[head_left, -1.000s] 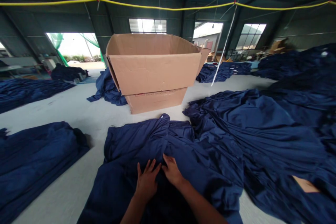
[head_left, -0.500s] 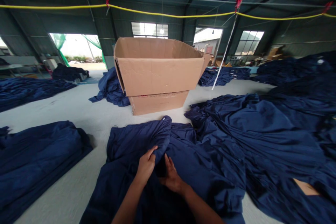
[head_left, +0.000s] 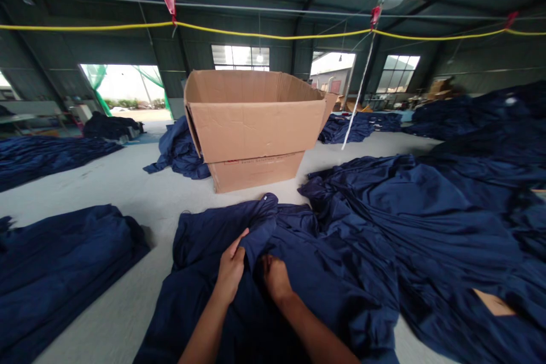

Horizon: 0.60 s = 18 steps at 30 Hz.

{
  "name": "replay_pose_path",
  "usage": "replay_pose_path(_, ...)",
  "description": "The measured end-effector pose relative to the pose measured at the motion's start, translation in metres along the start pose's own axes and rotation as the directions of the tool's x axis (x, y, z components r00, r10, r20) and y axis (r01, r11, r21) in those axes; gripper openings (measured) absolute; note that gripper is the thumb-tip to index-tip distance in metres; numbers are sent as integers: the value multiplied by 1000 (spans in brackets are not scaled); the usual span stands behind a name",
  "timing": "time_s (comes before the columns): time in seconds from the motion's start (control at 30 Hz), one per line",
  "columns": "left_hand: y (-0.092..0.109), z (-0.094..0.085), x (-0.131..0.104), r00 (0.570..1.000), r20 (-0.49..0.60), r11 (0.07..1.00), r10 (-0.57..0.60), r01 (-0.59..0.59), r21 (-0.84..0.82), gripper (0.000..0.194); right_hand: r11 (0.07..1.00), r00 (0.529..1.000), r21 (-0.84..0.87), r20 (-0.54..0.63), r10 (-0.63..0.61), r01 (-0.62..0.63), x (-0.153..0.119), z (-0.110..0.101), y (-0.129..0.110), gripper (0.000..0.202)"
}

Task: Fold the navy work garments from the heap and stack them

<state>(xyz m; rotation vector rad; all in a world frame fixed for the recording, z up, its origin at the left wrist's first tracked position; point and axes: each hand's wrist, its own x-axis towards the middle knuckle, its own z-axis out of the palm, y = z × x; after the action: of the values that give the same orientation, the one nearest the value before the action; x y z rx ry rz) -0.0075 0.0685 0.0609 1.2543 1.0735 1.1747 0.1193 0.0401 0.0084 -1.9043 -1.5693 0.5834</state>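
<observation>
Navy blue fabric (head_left: 324, 273) lies in a loose, wrinkled heap before me, with a small white tag near its upper edge. My left hand (head_left: 231, 267) is closed on a raised fold of this cloth, thumb pointing up along it. Just to the right, my right hand (head_left: 275, 277) has its fingers curled against the same fabric, beside the fold. Its fingertips are partly hidden in the dark crease, where it appears to pinch the cloth.
A large open cardboard box (head_left: 260, 131) stands just beyond the fabric. More navy cloth piles lie on the left (head_left: 72, 261) and on the right (head_left: 447, 210). A yellow cable (head_left: 273, 37) hangs across overhead, with a white cord (head_left: 358, 96) dangling from above.
My right hand has gone from flat, extended fingers to curled ones at the cloth. My left hand has shifted slightly left with the fold. The view has tilted up a little.
</observation>
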Motion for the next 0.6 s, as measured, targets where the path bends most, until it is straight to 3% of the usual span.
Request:
replay_pose_path(0.1,-7,-2,2,998,-53,997,-38,34,-74,38,999,999,30,-34,12,-11,5,-32,8,37)
replay_pose_path(0.2,-5,6,1,998,-56,995,-32,26,-94,39,997,998,45,20,-61,60,0,-53,3,25)
replay_pose_path(0.27,2,13,0,999,-37,997,-24,22,-71,41,995,993,22,49,-103,102,-6,-54,-8,37)
replay_pose_path(0.47,16,17,0,1000,-5,1000,15,-15,-18,44,987,994,-150,-86,-66,53,-8,-28,-28,16)
replay_pose_path(0.6,12,10,-1,999,-37,997,25,-28,-67,41,972,1000,-234,2,16,-15,1,-33,-20,23)
